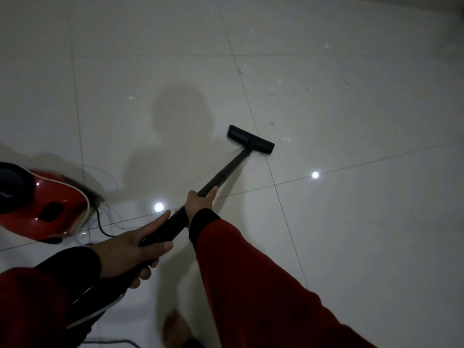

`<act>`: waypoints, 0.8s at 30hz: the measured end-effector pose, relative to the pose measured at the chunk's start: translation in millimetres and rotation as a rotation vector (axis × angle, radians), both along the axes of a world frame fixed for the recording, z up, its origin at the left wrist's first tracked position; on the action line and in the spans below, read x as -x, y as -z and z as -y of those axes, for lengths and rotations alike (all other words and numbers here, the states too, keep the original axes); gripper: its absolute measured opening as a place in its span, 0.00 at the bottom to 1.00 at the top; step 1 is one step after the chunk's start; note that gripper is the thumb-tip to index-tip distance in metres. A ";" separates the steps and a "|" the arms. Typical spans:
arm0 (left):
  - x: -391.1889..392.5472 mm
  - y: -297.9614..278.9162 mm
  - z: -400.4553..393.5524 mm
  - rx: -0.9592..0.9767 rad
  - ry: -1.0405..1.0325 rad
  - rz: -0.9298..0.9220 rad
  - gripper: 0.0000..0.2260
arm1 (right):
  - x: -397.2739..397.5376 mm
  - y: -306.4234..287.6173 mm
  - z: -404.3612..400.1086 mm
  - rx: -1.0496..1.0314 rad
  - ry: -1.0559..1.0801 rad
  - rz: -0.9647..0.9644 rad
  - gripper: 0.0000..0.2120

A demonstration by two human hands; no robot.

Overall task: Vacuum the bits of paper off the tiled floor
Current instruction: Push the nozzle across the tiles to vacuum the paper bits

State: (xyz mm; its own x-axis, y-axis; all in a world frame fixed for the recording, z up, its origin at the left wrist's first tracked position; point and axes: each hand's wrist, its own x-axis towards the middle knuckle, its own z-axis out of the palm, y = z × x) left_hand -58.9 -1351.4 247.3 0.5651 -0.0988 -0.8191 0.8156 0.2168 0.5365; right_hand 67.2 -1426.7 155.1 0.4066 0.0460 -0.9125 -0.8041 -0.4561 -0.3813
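Observation:
A black vacuum wand [227, 169] runs from my hands out to a flat black floor head [250, 139] resting on the pale tiled floor [351, 222]. My right hand [200, 200] grips the wand higher up, and my left hand [133, 249] holds its lower, thicker end. Several small white bits of paper [286, 140] lie just right of the floor head, with more bits [243, 70] scattered farther away toward the upper right. Both arms wear red sleeves with black cuffs.
The red vacuum body [42, 209] sits on the floor at the left, with its dark cord [103, 227] looping beside it. A bare foot [175, 325] shows at the bottom. Ceiling lights reflect on the glossy tiles, and my shadow falls mid-floor.

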 end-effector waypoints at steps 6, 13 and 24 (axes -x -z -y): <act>39.0 -21.0 -10.2 -0.036 0.003 -0.031 0.45 | 43.2 -26.8 -0.4 -0.027 0.046 -0.038 0.37; 48.2 -27.7 -9.5 -0.060 0.101 -0.111 0.31 | 65.7 -31.5 6.0 -0.053 0.078 -0.083 0.32; -9.3 11.1 56.7 -0.016 0.151 -0.039 0.32 | -2.0 -23.7 75.7 -0.009 -0.076 0.054 0.29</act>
State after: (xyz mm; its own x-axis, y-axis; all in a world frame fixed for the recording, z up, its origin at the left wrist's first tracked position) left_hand -49.6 -1408.2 236.2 0.5125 -0.1671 -0.8423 0.8585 0.0815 0.5063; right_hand 69.2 -1502.4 178.9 0.4502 0.0863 -0.8887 -0.7453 -0.5118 -0.4273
